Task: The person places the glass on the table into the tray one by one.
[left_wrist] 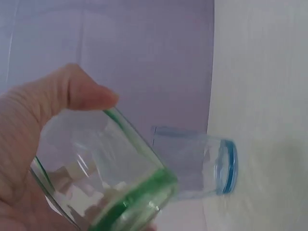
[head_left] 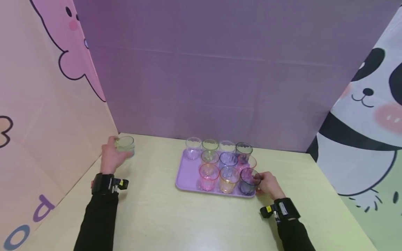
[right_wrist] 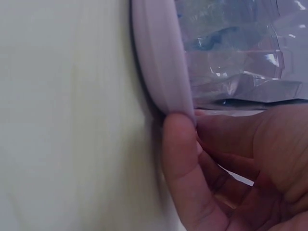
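Left hand [head_left: 111, 157] grips a green cup [head_left: 125, 145], fingers wrapped round it, thumb over the wall near the rim; cup is off to the far left of the tabletop [head_left: 157, 216], near the pink wall, well apart from the tray [head_left: 188, 174]. In left wrist view the green cup [left_wrist: 110, 183] lies tilted in the hand [left_wrist: 29, 144], w/ a blue cup [left_wrist: 197, 163] just behind it on the tabletop; can't tell if they touch.

Right hand [head_left: 269, 184] is at the tray's near right corner, beside the dark cup [head_left: 248, 181]. Right wrist view: thumb [right_wrist: 183, 173] presses the tray rim [right_wrist: 159, 57], fingers curled underneath, so hand pinches the tray edge; cup walls show just above the rim.

Tray holds approx. three rows of clear tinted cups, upright, packed close. Both forearms in dark sleeves, a wrist cam strapped on each; left arm reaches forward-left, right arm is bent in toward the tray.
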The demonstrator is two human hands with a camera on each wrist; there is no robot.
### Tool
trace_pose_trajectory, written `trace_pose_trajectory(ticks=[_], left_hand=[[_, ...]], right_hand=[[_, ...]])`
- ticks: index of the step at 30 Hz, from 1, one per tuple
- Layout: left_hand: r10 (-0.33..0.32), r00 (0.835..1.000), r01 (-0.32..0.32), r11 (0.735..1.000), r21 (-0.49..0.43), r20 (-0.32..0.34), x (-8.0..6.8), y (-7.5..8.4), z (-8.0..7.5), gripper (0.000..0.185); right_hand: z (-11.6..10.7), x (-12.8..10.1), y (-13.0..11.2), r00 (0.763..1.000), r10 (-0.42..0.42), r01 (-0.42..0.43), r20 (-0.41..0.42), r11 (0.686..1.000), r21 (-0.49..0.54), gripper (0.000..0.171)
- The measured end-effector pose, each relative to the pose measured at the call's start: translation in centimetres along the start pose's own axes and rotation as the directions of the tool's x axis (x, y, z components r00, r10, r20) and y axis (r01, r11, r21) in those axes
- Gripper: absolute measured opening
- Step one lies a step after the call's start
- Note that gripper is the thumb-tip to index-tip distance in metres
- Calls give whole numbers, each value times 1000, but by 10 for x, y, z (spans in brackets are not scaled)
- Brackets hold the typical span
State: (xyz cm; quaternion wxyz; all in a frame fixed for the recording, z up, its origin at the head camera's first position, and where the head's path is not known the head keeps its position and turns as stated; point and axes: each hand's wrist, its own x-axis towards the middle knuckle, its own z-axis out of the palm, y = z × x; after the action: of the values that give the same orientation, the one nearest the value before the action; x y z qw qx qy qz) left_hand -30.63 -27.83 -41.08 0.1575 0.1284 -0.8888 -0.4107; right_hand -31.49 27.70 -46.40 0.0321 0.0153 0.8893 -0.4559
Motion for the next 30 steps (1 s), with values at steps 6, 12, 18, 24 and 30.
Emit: trace_pose_trajectory(ticks=[6, 12, 18, 24, 30], left_hand=[[64, 998, -64, 998, -23, -8, 2, 6, 12, 90], [101, 994, -106, 984, -142, -37, 3, 15, 30, 84], [123, 992, -120, 955, -271, -5, 3, 30, 51, 81], [175, 983, -149, 933, -327, 52, -1, 47, 75, 79], [236, 964, -189, 931, -313, 122, -12, 67, 100, 78]], right_hand=[[1, 2, 2, 1000, 1, -1, 8, 1000, -8, 25], [-2, 0, 0, 999, -33, 34, 22, 999, -2, 23], [-3, -1, -3, 999, -27, 26, 24, 999, 20, 26], [-2, 1, -2, 1000, 20, -20, 18, 1000, 0, 29], [-2, 1, -2, 1000, 25, -25, 16, 999, -21, 28]])
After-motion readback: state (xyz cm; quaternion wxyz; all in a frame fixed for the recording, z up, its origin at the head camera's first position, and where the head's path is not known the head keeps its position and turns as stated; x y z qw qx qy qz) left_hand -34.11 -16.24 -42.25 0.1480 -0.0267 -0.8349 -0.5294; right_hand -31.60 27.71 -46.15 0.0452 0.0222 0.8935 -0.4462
